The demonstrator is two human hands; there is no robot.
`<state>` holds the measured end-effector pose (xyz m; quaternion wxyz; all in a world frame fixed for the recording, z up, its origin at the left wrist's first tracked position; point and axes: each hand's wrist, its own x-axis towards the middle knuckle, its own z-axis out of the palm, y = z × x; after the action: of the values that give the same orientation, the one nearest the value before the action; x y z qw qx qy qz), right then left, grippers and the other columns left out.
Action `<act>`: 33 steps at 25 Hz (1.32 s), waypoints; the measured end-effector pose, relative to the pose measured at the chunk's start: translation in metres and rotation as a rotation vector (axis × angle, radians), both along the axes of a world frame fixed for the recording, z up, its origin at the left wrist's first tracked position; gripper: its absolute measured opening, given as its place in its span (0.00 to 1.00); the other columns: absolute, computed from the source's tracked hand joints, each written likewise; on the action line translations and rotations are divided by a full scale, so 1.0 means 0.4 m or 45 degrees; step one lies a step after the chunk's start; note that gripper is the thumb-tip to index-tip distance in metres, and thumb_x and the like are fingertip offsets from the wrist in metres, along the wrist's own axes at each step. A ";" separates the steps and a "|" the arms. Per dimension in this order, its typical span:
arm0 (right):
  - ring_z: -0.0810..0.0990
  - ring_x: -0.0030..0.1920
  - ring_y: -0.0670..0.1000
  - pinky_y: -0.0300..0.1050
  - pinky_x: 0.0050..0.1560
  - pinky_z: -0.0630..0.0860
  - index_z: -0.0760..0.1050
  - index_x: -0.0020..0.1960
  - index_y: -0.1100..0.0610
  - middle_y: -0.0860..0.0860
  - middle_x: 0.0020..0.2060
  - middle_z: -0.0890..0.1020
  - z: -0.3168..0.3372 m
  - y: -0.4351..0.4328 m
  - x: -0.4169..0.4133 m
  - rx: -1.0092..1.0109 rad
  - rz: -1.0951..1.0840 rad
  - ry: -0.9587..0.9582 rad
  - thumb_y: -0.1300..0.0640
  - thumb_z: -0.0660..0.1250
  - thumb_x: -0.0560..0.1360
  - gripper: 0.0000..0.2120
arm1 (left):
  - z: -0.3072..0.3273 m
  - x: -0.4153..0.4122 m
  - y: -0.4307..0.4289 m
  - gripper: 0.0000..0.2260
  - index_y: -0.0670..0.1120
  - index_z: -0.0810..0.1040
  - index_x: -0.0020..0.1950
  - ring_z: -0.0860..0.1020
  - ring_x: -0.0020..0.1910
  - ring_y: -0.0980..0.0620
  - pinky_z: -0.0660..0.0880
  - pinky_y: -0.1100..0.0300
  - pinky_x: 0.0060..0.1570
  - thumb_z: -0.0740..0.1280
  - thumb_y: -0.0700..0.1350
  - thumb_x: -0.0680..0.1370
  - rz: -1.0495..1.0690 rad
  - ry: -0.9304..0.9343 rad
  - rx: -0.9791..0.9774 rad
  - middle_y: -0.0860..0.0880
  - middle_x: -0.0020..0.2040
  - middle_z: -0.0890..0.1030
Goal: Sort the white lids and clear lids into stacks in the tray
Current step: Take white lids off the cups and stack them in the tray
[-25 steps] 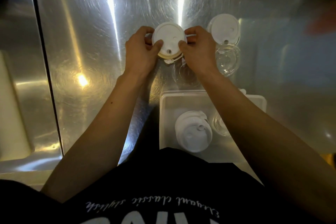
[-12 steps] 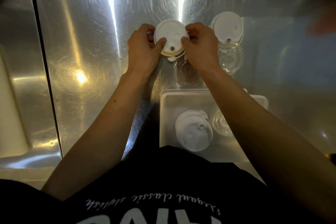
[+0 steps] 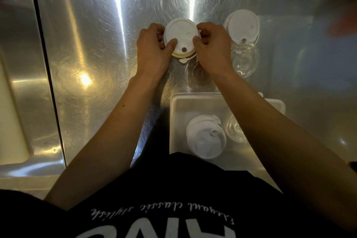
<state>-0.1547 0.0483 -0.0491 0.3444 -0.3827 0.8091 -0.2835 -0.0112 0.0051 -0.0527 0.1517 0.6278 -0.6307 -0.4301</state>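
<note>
We grip white lids (image 3: 181, 37) with both hands (image 3: 152, 50) (image 3: 212, 48); tray (image 3: 178, 106) holds white stack (image 3: 205, 137) beside clear stack (image 3: 235, 129).

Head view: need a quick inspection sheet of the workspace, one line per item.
Surface: brushed steel counter, strong glare streaks, dark seam down its left part.
Job's things: white tray at near edge holds a white lid stack and clear lids beside it; outside the tray, held white lids, another white lid pile, loose clear lids and.
Clutter: cream object at left edge, identity unclear.
Hands: left hand and right hand pinch the held white lids from either side.
Cables: nothing seen.
Surroundings: dim; blurred reddish shape far right; the person's dark printed shirt at the bottom.
</note>
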 end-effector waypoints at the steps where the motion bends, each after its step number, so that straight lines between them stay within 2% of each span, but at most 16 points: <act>1: 0.82 0.51 0.50 0.48 0.55 0.79 0.79 0.58 0.58 0.54 0.51 0.83 0.001 0.001 0.001 -0.007 -0.005 -0.006 0.61 0.65 0.73 0.14 | 0.000 0.000 0.000 0.18 0.44 0.75 0.61 0.80 0.50 0.52 0.70 0.81 0.40 0.71 0.49 0.74 0.002 -0.001 0.003 0.43 0.58 0.78; 7: 0.82 0.49 0.49 0.44 0.53 0.80 0.80 0.57 0.59 0.53 0.50 0.84 0.006 0.005 0.004 -0.054 -0.021 0.001 0.61 0.66 0.73 0.13 | 0.001 -0.004 0.006 0.18 0.43 0.74 0.61 0.79 0.51 0.52 0.70 0.80 0.40 0.71 0.47 0.75 0.001 -0.006 -0.001 0.42 0.58 0.77; 11: 0.82 0.49 0.48 0.42 0.53 0.79 0.79 0.58 0.60 0.53 0.50 0.84 0.012 0.008 0.005 -0.054 -0.013 0.003 0.60 0.66 0.73 0.14 | 0.005 -0.006 0.007 0.18 0.42 0.73 0.62 0.78 0.54 0.49 0.73 0.70 0.47 0.70 0.48 0.75 -0.026 -0.017 -0.002 0.42 0.59 0.76; 14: 0.81 0.51 0.47 0.39 0.55 0.77 0.77 0.62 0.59 0.54 0.55 0.83 0.021 0.011 -0.004 -0.024 -0.021 -0.036 0.56 0.67 0.75 0.16 | 0.015 -0.007 0.003 0.19 0.43 0.71 0.65 0.78 0.57 0.48 0.75 0.64 0.53 0.68 0.48 0.77 -0.030 -0.007 0.039 0.42 0.61 0.75; 18: 0.79 0.46 0.40 0.24 0.46 0.72 0.76 0.63 0.56 0.51 0.58 0.81 0.044 0.025 -0.032 -0.022 -0.067 -0.080 0.54 0.67 0.76 0.17 | 0.046 -0.011 0.003 0.20 0.44 0.69 0.68 0.77 0.60 0.48 0.73 0.62 0.58 0.66 0.48 0.78 -0.011 0.002 0.005 0.42 0.64 0.73; 21: 0.78 0.47 0.41 0.25 0.45 0.74 0.76 0.62 0.55 0.49 0.56 0.81 0.067 0.044 -0.063 -0.059 -0.120 -0.055 0.53 0.66 0.76 0.15 | 0.075 -0.037 0.000 0.18 0.45 0.70 0.67 0.76 0.59 0.50 0.74 0.67 0.55 0.65 0.47 0.79 -0.008 0.049 -0.079 0.44 0.64 0.73; 25: 0.76 0.43 0.36 0.22 0.41 0.71 0.74 0.63 0.53 0.44 0.51 0.77 0.088 0.069 -0.121 -0.065 -0.224 -0.060 0.54 0.66 0.77 0.15 | 0.098 -0.116 -0.007 0.17 0.46 0.70 0.67 0.74 0.54 0.58 0.71 0.80 0.42 0.65 0.48 0.79 -0.065 0.112 -0.110 0.46 0.65 0.75; 27: 0.76 0.43 0.35 0.25 0.44 0.72 0.74 0.63 0.53 0.44 0.51 0.76 0.095 0.074 -0.152 -0.061 -0.251 -0.040 0.54 0.67 0.76 0.16 | 0.099 -0.155 -0.005 0.18 0.47 0.70 0.67 0.74 0.53 0.59 0.69 0.80 0.44 0.65 0.50 0.79 -0.120 0.109 -0.115 0.47 0.65 0.75; 30: 0.78 0.46 0.41 0.29 0.46 0.76 0.73 0.64 0.54 0.46 0.53 0.77 0.106 0.080 -0.199 -0.062 -0.288 -0.021 0.55 0.67 0.76 0.16 | 0.093 -0.209 0.005 0.18 0.47 0.70 0.67 0.75 0.54 0.57 0.69 0.74 0.50 0.65 0.50 0.79 -0.203 0.115 -0.091 0.47 0.66 0.75; 33: 0.77 0.51 0.44 0.26 0.45 0.74 0.73 0.65 0.54 0.49 0.56 0.78 0.107 0.088 -0.244 -0.068 -0.315 0.015 0.55 0.67 0.76 0.18 | 0.087 -0.255 0.010 0.18 0.46 0.70 0.68 0.76 0.54 0.56 0.70 0.73 0.49 0.65 0.49 0.79 -0.279 0.119 -0.068 0.46 0.65 0.75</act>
<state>-0.2524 0.0836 -0.0062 0.2918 -0.2906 0.8442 -0.3431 -0.1131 0.0090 -0.0181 0.1497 0.5301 -0.6989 -0.4562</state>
